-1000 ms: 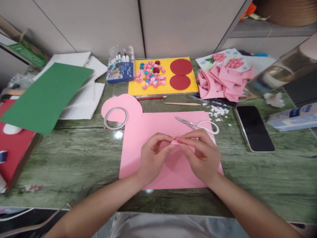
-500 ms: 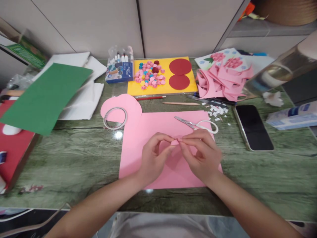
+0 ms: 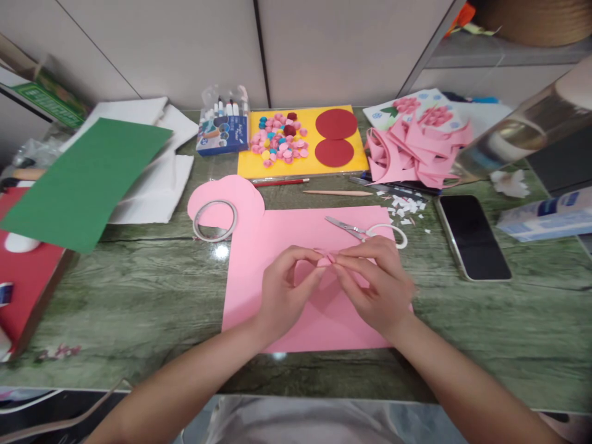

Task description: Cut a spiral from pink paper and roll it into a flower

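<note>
Between the fingertips of my left hand (image 3: 287, 290) and my right hand (image 3: 377, 283) is a small piece of pink paper (image 3: 324, 261), pinched from both sides and partly covered by the fingers. Both hands hover over a sheet of pink paper (image 3: 252, 296) on the table. White-handled scissors (image 3: 365, 230) lie on that sheet just beyond my right hand. To the upper left, a roll of tape (image 3: 198, 221) rests on scalloped pink paper shapes (image 3: 245, 191).
Behind stands yellow paper (image 3: 305, 169) bearing small coloured paper pieces (image 3: 280, 145) and red ovals (image 3: 335, 124). Pink scraps (image 3: 411, 151), a phone (image 3: 474, 237) and a clear bottle (image 3: 509, 132) are on the right. Green paper (image 3: 87, 179) and a marker box (image 3: 222, 134) sit leftward.
My fingers have shifted slightly on the small pink paper piece, and both hands have moved a little. The things on the table stay where they were.
</note>
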